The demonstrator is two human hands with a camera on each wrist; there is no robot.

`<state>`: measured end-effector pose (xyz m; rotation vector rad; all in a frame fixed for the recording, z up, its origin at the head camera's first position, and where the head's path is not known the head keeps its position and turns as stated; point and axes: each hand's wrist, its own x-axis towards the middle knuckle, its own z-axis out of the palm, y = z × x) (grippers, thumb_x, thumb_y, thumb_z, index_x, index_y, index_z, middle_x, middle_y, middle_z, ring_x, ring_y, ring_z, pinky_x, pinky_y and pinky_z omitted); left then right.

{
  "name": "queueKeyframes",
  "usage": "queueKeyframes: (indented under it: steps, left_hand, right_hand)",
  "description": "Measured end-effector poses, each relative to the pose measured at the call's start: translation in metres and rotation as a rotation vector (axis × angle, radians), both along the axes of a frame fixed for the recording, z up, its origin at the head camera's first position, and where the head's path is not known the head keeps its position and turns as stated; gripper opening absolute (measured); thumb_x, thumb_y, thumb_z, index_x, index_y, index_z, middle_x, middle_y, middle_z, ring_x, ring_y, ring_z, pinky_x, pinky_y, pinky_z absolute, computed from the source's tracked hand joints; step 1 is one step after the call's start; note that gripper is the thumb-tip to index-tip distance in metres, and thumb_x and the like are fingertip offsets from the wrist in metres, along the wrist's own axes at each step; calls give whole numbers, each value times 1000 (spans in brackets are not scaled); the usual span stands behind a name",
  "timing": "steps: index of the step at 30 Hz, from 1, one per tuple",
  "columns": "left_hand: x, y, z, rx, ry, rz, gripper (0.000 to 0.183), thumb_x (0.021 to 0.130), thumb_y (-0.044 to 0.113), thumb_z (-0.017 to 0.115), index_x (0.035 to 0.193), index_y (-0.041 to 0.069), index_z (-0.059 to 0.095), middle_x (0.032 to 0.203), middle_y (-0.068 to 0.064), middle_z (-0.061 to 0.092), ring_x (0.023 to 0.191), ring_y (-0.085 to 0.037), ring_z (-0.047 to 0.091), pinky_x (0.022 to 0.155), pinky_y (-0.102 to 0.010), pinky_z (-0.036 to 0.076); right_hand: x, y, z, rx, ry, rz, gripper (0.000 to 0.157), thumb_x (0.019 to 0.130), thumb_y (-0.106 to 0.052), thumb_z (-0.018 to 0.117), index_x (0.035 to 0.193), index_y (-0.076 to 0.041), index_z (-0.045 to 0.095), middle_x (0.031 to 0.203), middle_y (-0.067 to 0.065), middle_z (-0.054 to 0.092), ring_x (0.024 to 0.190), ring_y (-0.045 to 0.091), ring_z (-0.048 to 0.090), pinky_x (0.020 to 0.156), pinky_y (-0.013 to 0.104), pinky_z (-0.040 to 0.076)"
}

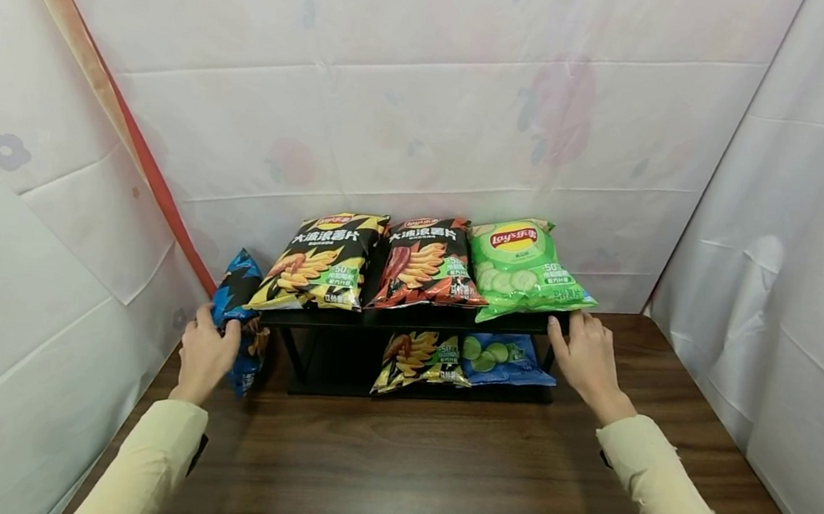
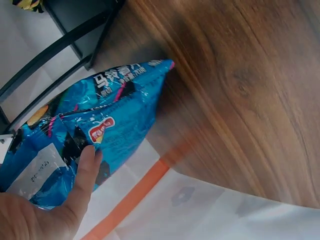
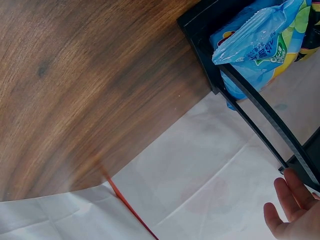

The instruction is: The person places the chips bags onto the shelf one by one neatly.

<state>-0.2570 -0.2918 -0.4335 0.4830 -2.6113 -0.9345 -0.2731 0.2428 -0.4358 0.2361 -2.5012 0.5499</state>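
In the head view, my left hand (image 1: 208,353) grips a blue chip bag (image 1: 237,285) at the left end of a black two-tier shelf (image 1: 406,317). The left wrist view shows the back of this bag (image 2: 117,125) with one finger lying across it. My right hand (image 1: 588,361) touches the right end of the upper tier; its fingers (image 3: 295,192) look fairly straight in the right wrist view. On that tier lie a yellow-and-black chip bag (image 1: 317,260), a red-and-black one (image 1: 430,263) and a green one (image 1: 527,269).
The lower tier bears another yellow-and-black chip bag (image 1: 419,362) and a blue bag with lime pictures (image 1: 507,361). The shelf stands on a brown wooden table (image 1: 397,473). White printed cloth (image 1: 426,124) hangs behind and at both sides, with a red-orange strip (image 1: 156,180) at left.
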Motion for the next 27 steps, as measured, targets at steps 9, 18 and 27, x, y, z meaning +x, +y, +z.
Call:
queueKeyframes:
  steps: [9,18,27]
  left_hand:
    - [3,-4,-6,123,1,15,62,92,36,26,145,4,15,137,-34,29,126,-50,27,99,-63,24]
    - [6,-10,-15,124,6,-10,61,93,32,27,144,2,16,139,-33,28,127,-49,25,100,-63,23]
    - [7,-11,-12,-114,153,-80,47,92,18,35,136,3,41,139,-29,32,121,-50,36,95,-64,29]
  right_hand:
    - [0,1,-1,-7,-4,1,59,97,-39,33,132,8,39,110,30,54,95,45,50,84,61,36]
    - [-1,0,-2,-6,11,5,57,97,-38,35,133,7,40,108,29,55,93,44,51,82,61,37]
    - [0,0,-1,-7,7,2,58,97,-38,34,131,8,41,108,30,54,94,45,51,82,61,37]
